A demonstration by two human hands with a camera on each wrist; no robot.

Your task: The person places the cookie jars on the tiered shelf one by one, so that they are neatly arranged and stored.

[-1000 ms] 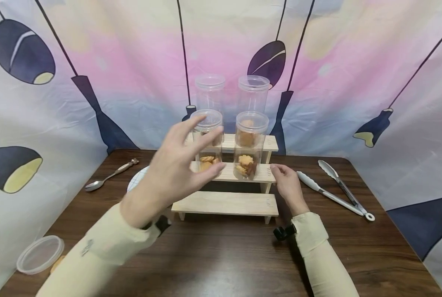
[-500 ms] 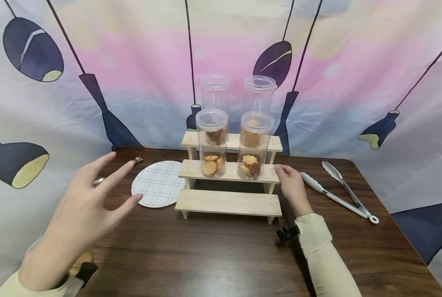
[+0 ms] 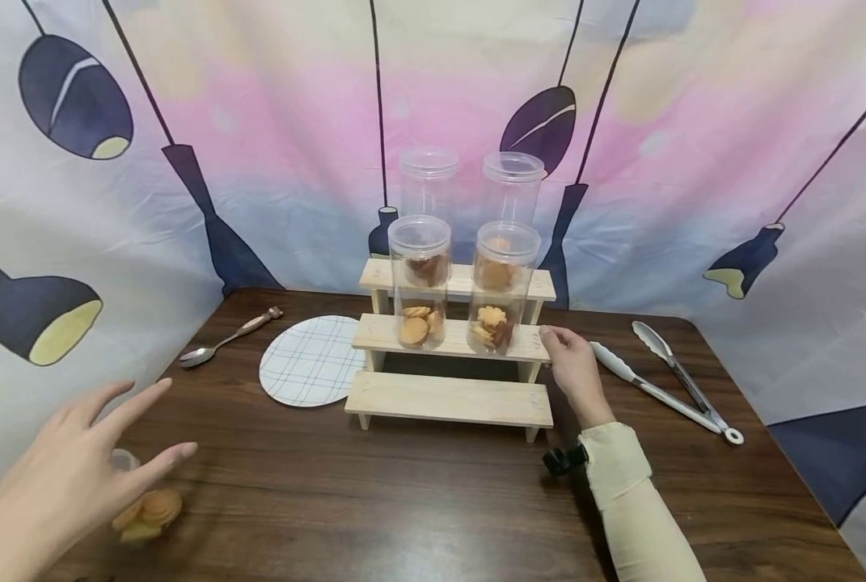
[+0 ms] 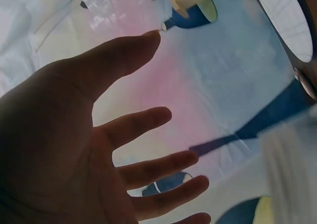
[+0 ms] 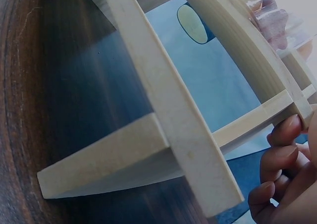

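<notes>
My left hand (image 3: pixel 76 469) is raised at the lower left, fingers spread and holding nothing. Close by it, partly hidden behind the hand, is a clear jar of round cookies (image 3: pixel 152 511). In the left wrist view a blurred, ribbed clear edge (image 4: pixel 292 169) shows at the right. The thumb and curled fingers of my right hand (image 3: pixel 571 368) pinch the right end of the middle shelf of a three-tier wooden stand (image 3: pixel 447 398). Two clear lidded jars with cookies, a left one (image 3: pixel 420 283) and a right one (image 3: pixel 504 287), stand on that middle shelf.
Two more clear jars stand on the top tier, the left (image 3: pixel 429 190) and the right (image 3: pixel 513 190). A round checked mat (image 3: pixel 309 364) lies left of the stand, with a spoon-like utensil (image 3: pixel 232 335) beyond it. Tongs (image 3: pixel 669 388) lie spread at the right. A printed cloth hangs behind.
My left hand has moved away from the front left jar, down and left toward the jar at the lower left. My right hand has stayed at the shelf end.
</notes>
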